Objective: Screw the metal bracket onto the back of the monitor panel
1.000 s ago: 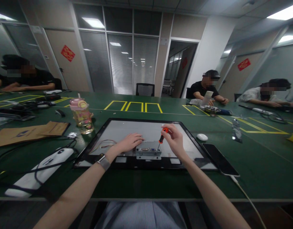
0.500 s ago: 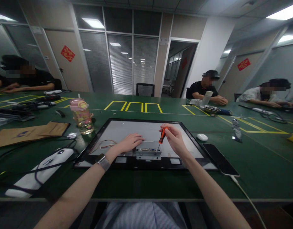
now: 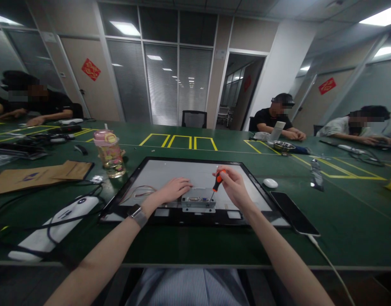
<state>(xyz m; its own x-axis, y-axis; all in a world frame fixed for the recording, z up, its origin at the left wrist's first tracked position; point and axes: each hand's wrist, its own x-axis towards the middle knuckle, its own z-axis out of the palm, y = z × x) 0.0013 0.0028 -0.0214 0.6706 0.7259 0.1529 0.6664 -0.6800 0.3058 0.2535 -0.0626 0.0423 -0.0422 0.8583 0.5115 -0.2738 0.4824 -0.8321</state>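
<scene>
bench [image 3: 195, 246]: is carrying the panel [image 3: 200, 177], which is lying flat near the front edge.
panel: is running its long axis left to right; it is probably behaving as broad, rather heavy and fragile, its smooth grey face slippery, so the dark side edges are offering the safer hold.
left hand [image 3: 174, 190]: is lying palm down over the panel, fingertips reaching the far left side of the bracket [image 3: 198, 205]; its grip is staying loose and extended, pinching nothing that is showing; whether it is pressing the metal, i cannot tell.
right hand [image 3: 235, 187]: is hanging over the panel's right half, its grip pinching the screwdriver [image 3: 218, 182] by the handle.
bracket: is sitting mid-way along the panel's near edge, its long axis also running left to right; it is looking stiff and fairly light, its ends inviting hold.
screwdriver: is slanting steeply, handle leaning up and right, tip pointing down at the bracket's right end; it is likely feeling light and rigid, the thick handle giving the best hold.
</scene>
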